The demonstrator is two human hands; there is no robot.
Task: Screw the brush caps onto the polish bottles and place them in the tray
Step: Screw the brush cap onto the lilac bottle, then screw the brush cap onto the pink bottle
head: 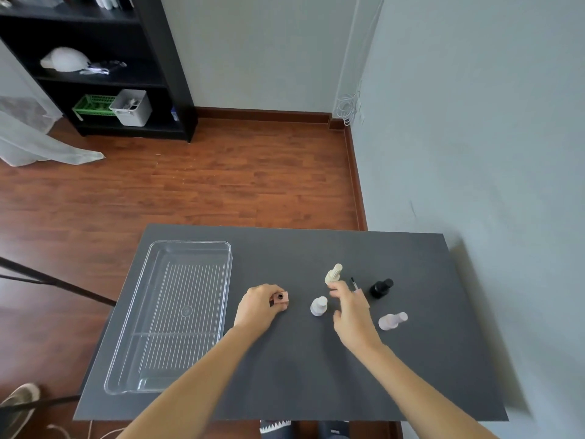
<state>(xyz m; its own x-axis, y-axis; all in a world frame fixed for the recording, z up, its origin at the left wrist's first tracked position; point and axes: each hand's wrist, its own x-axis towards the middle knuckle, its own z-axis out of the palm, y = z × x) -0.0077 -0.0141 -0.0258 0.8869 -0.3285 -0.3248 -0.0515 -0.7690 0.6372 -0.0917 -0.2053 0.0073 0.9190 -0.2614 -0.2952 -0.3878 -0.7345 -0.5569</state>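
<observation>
My left hand (pixel 258 308) grips a small square pink polish bottle (pixel 281 300) with an uncapped neck, standing on the dark table (pixel 300 375). My right hand (pixel 351 312) hovers with thumb and fingers apart over a pink brush cap (pixel 363 298). The cap's thin black brush points away from me and its body is partly hidden by the fingers, so I cannot tell whether they touch. Around that hand stand capped bottles: cream (pixel 333 275), white (pixel 318 306), black (pixel 381 288) and pale lilac (pixel 392 320). The clear plastic tray (pixel 158 359) lies at the table's left with nothing in it.
A wall runs close along the table's right side. Past the far edge is wooden floor, with a black shelf unit (pixel 152 74) at the back left. A dark stand leg (pixel 57 283) crosses beside the table's left edge.
</observation>
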